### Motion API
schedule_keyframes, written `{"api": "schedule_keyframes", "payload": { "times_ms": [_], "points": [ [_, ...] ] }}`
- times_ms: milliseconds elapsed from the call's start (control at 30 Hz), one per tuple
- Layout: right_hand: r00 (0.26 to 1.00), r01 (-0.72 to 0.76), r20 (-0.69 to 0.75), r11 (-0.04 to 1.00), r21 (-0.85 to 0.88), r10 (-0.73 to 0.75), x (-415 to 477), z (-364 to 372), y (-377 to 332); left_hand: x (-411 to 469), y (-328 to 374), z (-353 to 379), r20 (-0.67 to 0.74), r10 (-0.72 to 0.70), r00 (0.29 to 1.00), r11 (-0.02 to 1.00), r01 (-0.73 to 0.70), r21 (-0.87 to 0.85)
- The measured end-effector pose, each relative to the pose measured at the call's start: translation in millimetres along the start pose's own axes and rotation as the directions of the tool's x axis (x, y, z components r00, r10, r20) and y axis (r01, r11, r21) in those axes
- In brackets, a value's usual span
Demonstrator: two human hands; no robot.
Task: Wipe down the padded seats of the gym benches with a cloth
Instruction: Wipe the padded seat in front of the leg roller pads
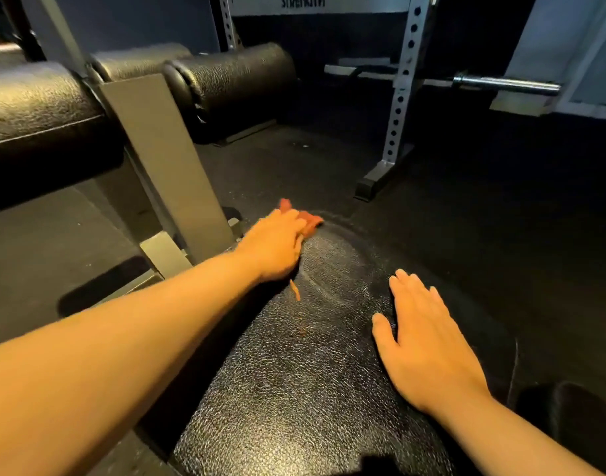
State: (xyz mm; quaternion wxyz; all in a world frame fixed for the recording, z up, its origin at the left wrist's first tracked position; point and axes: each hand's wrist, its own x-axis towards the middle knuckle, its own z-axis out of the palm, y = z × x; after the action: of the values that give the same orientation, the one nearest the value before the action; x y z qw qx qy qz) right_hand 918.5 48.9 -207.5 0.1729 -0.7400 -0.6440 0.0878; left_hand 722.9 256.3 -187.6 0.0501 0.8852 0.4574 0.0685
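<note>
Padded seat (315,389) fills lower centre; right hand (428,348) lies flat, fingers straight, probably bracing, while left hand (277,247) grips orange cloth (310,219) at the seat's far end, mid-frame, to wipe it.

Orange cloth on a black padded seat

The padded seat (315,383), black pebbled vinyl with a rounded far end, fills the lower centre of the frame; the crumpled orange cloth (306,219) lies bunched at its far edge, a loose thread trailing onto the pad
</note>
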Motion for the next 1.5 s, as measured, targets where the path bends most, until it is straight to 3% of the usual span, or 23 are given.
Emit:
{"api": "schedule_keyframes", "payload": {
  "times_ms": [100,133,167,233,333,400,500,567,633,700,800,900,1000,1067,1133,1200,1267,1333,1400,1500],
  "points": [
    [1.000,-0.008,0.003,1.000,0.014,0.008,0.0,-0.3,-0.4,41.2,17.7,-4.8,0.010,-0.441,0.897,0.897,0.441,0.030],
    [1.000,-0.008,0.004,1.000,0.018,0.008,0.4,0.4,-0.4,50.1,35.4,-2.2,0.033,-0.463,0.886,0.886,0.460,0.060],
    [1.000,-0.009,0.006,1.000,0.023,0.009,0.7,0.5,-0.7,56.8,53.3,6.5,0.007,-0.385,0.923,0.920,0.383,0.080],
    [1.000,-0.011,0.009,1.000,0.019,0.011,1.9,1.0,0.6,54.5,95.2,21.4,-0.047,-0.088,0.995,0.995,0.090,0.040],
    [1.000,0.017,-0.018,1.000,-0.006,-0.017,2.1,1.7,2.1,10.6,126.6,30.4,-0.037,0.294,0.955,0.954,-0.296,-0.052],
    [0.999,0.025,-0.031,1.000,-0.008,-0.025,2.0,1.1,1.1,-18.4,113.2,22.1,-0.055,0.393,0.918,0.909,-0.397,-0.125],
    [1.000,0.015,-0.022,1.000,-0.003,-0.015,2.2,1.8,1.5,-19.7,59.7,4.7,-0.059,0.335,0.940,0.940,-0.338,-0.052],
    [1.000,0.023,-0.020,1.000,-0.010,-0.023,1.7,2.1,1.9,0.8,27.7,0.9,-0.036,0.111,0.993,0.994,-0.112,-0.013],
    [1.000,0.020,-0.017,1.000,-0.004,-0.020,0.4,1.1,0.7,15.1,26.5,4.2,-0.082,-0.085,0.993,0.992,0.091,0.082],
    [1.000,0.010,-0.026,1.000,0.009,-0.010,0.1,1.0,-0.4,19.3,52.3,17.2,-0.125,-0.143,0.982,0.980,0.159,0.124],
    [0.997,-0.013,-0.079,1.000,0.012,0.014,0.8,3.0,-1.2,-1.9,103.6,34.7,-0.110,0.059,0.992,0.997,-0.053,0.061],
    [0.990,-0.036,-0.137,0.998,0.043,0.042,-0.6,1.7,-2.4,-49.3,108.8,26.6,-0.020,0.357,0.934,0.933,-0.357,-0.037],
    [0.995,-0.023,-0.094,1.000,0.003,0.023,-5.8,0.7,-1.5,-92.1,64.5,6.2,0.076,0.442,0.894,0.897,-0.441,-0.035],
    [0.997,-0.024,-0.075,1.000,0.010,0.025,-16.0,0.7,-1.2,-106.5,28.2,-0.8,0.022,0.288,0.957,0.957,-0.288,0.026],
    [0.997,-0.026,-0.072,0.999,0.034,0.028,-30.0,0.4,-1.6,-109.3,6.5,-1.5,-0.085,0.043,0.995,0.997,-0.038,0.065],
    [0.999,-0.014,-0.050,0.999,0.039,0.016,-45.7,0.9,-0.3,-109.9,20.0,-0.4,-0.163,-0.160,0.974,0.984,0.170,0.051],
    [0.999,-0.005,-0.034,1.000,0.030,0.006,-56.8,2.0,3.2,-111.8,56.1,8.9,-0.190,-0.201,0.961,0.975,0.215,0.055],
    [0.998,-0.005,-0.060,0.999,0.034,0.007,-59.5,2.3,5.5,-120.4,99.9,24.9,-0.160,-0.071,0.985,0.996,0.080,0.047],
    [0.995,0.000,-0.102,0.999,0.044,0.005,-58.0,2.4,5.8,-140.4,131.0,29.4,-0.074,0.156,0.985,0.987,-0.158,-0.023],
    [0.994,0.019,-0.105,0.999,0.051,-0.013,-57.9,3.7,7.2,-177.2,119.8,22.5,-0.013,0.418,0.908,0.905,-0.418,-0.076]
  ]
}}
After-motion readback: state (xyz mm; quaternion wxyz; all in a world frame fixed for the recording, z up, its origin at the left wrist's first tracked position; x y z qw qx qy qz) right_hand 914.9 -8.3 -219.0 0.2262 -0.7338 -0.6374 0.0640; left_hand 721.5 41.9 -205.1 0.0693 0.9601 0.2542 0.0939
